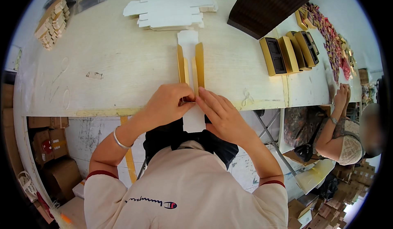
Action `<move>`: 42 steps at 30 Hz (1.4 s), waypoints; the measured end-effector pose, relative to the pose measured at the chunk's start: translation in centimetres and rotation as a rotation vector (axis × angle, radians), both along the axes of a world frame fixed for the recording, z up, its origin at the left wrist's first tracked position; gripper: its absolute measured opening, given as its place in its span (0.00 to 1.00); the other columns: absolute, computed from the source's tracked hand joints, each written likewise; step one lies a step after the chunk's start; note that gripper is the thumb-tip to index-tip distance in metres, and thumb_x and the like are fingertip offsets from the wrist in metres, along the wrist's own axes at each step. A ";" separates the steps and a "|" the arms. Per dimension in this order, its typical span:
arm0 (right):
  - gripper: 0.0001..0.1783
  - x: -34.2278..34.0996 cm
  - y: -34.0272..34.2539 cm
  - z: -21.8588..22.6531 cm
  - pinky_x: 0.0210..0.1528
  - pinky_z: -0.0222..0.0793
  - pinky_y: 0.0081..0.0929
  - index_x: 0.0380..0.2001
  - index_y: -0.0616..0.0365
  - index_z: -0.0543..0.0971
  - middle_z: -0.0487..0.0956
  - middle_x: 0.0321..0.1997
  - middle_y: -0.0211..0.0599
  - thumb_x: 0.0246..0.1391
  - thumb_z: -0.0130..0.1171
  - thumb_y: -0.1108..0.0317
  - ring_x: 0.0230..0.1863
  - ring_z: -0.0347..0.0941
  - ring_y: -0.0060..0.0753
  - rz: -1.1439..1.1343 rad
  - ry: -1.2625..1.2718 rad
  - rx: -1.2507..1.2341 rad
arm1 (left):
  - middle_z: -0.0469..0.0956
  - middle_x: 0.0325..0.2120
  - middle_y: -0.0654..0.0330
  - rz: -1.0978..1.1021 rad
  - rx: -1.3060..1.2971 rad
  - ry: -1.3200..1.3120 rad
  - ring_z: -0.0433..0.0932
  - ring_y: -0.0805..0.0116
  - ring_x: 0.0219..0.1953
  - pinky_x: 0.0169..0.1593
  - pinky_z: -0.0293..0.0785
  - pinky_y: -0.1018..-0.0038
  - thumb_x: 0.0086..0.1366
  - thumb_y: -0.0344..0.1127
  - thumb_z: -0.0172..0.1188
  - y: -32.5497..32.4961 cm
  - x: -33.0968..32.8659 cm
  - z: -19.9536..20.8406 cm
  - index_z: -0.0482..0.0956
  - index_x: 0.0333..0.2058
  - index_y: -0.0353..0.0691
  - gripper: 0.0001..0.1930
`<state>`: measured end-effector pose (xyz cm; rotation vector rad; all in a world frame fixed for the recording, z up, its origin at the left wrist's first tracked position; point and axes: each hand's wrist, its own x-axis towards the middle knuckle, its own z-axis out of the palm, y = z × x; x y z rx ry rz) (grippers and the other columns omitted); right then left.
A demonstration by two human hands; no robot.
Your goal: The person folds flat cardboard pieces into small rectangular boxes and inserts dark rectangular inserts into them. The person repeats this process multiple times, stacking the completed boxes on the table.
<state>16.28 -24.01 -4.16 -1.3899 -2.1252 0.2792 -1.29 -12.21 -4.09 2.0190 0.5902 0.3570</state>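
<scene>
Long gold-and-white cardboard box [190,75]: half-folded.
Left hand [167,102]: pinching box's near end.
Right hand [223,113]: fingers extended at box's right wall [199,63]; grip unclear.
Folding: best with walls upright.

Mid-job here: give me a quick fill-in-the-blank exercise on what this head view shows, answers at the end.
1. The left hand and right hand both touch a part-folded, long white-and-gold cardboard box, whose raised side flaps are coloured ____.
2. The round silver-coloured bangle circles the person's ____ wrist.
3. The large dark brown block-shaped object is to the ____ of the stack of flat white cardboard blanks.

Missing words: gold; left; right.
</scene>
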 end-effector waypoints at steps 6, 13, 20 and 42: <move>0.20 -0.5 2.3 -2.1 0.37 0.70 0.30 0.42 0.60 0.73 0.74 0.43 0.42 0.42 0.62 0.82 0.35 0.72 0.40 -0.121 0.466 0.029 | 0.73 0.42 0.56 -0.164 -0.369 -0.171 0.72 0.73 0.32 0.34 0.70 0.77 0.63 0.35 0.59 1.9 -1.0 -1.1 0.66 0.46 0.38 0.16; 0.18 -1.7 2.2 -1.9 0.34 0.70 0.28 0.40 0.59 0.74 0.71 0.48 0.41 0.44 0.65 0.78 0.30 0.70 0.34 -0.269 0.421 -0.006 | 0.63 0.54 0.54 0.052 -0.256 -0.255 0.71 0.74 0.33 0.34 0.70 0.78 0.64 0.27 0.56 0.4 -0.5 -1.0 0.64 0.44 0.38 0.13; 0.14 -1.2 2.5 -1.3 0.33 0.64 0.32 0.32 0.60 0.75 0.68 0.32 0.37 0.36 0.62 0.73 0.29 0.66 0.36 -0.163 -0.228 0.243 | 0.70 0.43 0.55 0.196 0.342 -0.121 0.74 0.66 0.27 0.30 0.71 0.75 0.58 0.26 0.61 -1.5 -0.4 -0.6 0.74 0.26 0.34 0.05; 0.15 -1.4 1.4 1.7 0.35 0.70 0.36 0.40 0.58 0.77 0.76 0.35 0.41 0.46 0.60 0.76 0.34 0.74 0.42 -0.157 0.219 0.040 | 0.74 0.41 0.61 -0.049 0.674 0.196 0.72 0.60 0.47 0.51 0.69 0.64 0.50 0.34 0.66 0.3 -2.0 0.2 0.77 0.37 0.42 0.15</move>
